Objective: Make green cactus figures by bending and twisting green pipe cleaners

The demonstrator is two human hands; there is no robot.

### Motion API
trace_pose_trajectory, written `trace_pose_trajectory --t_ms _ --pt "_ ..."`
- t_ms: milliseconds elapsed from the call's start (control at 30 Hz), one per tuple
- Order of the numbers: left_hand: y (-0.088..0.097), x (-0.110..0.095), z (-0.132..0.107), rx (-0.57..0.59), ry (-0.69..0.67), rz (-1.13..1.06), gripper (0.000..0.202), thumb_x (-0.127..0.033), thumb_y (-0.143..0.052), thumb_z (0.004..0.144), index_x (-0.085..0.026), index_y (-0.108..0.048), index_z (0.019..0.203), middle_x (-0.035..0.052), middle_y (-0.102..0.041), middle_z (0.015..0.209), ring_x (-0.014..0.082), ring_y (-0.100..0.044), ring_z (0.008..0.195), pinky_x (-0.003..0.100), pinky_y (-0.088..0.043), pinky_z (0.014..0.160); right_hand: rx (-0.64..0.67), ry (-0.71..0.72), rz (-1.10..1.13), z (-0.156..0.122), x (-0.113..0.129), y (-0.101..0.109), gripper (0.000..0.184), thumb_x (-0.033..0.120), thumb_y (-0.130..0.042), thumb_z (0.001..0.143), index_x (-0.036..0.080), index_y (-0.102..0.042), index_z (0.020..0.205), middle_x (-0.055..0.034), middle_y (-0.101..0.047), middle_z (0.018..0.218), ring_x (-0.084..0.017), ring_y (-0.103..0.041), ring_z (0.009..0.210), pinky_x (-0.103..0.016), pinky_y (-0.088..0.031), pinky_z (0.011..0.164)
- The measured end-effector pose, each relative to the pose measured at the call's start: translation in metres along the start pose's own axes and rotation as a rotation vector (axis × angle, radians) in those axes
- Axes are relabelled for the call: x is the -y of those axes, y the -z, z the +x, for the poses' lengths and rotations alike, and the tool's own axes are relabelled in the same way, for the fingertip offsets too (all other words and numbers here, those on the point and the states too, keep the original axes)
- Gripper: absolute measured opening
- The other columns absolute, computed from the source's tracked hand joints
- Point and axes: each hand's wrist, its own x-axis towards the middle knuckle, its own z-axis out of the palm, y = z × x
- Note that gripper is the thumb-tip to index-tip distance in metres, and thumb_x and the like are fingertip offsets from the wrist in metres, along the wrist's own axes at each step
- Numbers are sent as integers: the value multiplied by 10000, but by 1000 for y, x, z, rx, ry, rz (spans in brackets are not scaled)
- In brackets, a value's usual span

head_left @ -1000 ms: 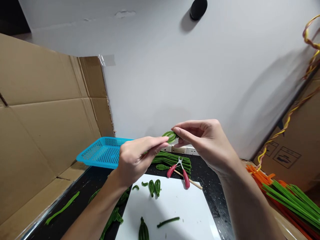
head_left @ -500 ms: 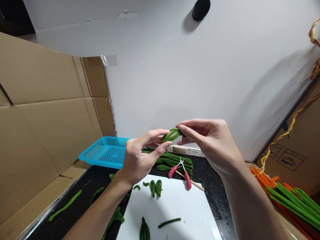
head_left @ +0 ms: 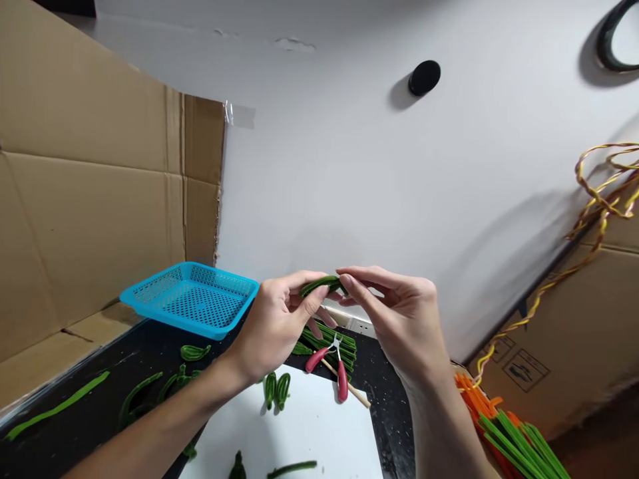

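Raised above the white board (head_left: 299, 432), a green pipe-cleaner leaf (head_left: 319, 285) is pinched between my two hands. My left hand (head_left: 279, 319) has thumb and fingers closed on its left end. At the right end, the thumb and fingertips of my right hand (head_left: 394, 319) grip it. Part of the leaf is hidden by the fingers. Below, two small looped pipe-cleaner pieces (head_left: 277, 391) lie on the board, with a short green stem (head_left: 292, 469) nearer me. Red-handled pliers (head_left: 342, 381), jaws spread, rest at the board's far edge across a thin wooden stick (head_left: 359, 398).
A blue perforated basket (head_left: 210, 331) stands at the back left beside cardboard (head_left: 110, 213). Green pipe cleaners (head_left: 344, 342) are bundled behind the pliers. Other shaped green pieces (head_left: 194, 352) lie left on the black counter. Orange and green stems (head_left: 519, 439) stand at the right.
The view has shifted to the right. The leaf has turned from showing its flat face to nearly edge-on, and my hands have come closer together around it.
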Motion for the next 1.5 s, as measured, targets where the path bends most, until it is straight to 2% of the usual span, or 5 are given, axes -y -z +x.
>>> trace_pose_trajectory --t_ms 233,433,667,867,1500 --pt "1 -1 2 69 78 -85 351 -415 -590 1084 -143 -711 1270 123 -790 1171 143 -784 708 217 -624 564 25 35 -89 0 -5 -2 162 242 -734 941 217 -866 1032 -64 -822 949 -193 -804 760 -333 -693 713" --pt "-1 0 3 77 94 -44 357 -401 -630 1062 -123 -725 1265 60 -773 793 151 -759 661 194 -588 537 55 15 -193 -1 0 -3 155 275 -732 932 225 -873 974 -66 -809 926 -183 -743 782 -350 -645 713" --pt "0 2 6 14 101 -68 309 -379 -699 1011 -132 -772 1181 101 -802 994 139 -744 629 203 -544 489 103 26 -266 0 -2 -7 189 280 -717 959 270 -872 1067 -54 -776 964 -180 -718 810 -348 -619 711" --pt "5 7 11 -22 96 -92 267 -385 -728 994 -151 -801 1101 72 -796 983 160 -734 855 264 -612 796 222 57 -335 -1 -1 -9 303 256 -685 986 286 -808 1262 -60 -746 1143 -185 -714 875 -365 -636 768" --pt "7 0 9 -67 182 -152 222 -334 -800 914 -138 -839 1010 48 -746 779 114 -640 598 246 -548 598 149 -32 -192 -2 0 -4 153 284 -760 935 235 -846 1052 -49 -821 1018 -210 -786 858 -373 -665 816"
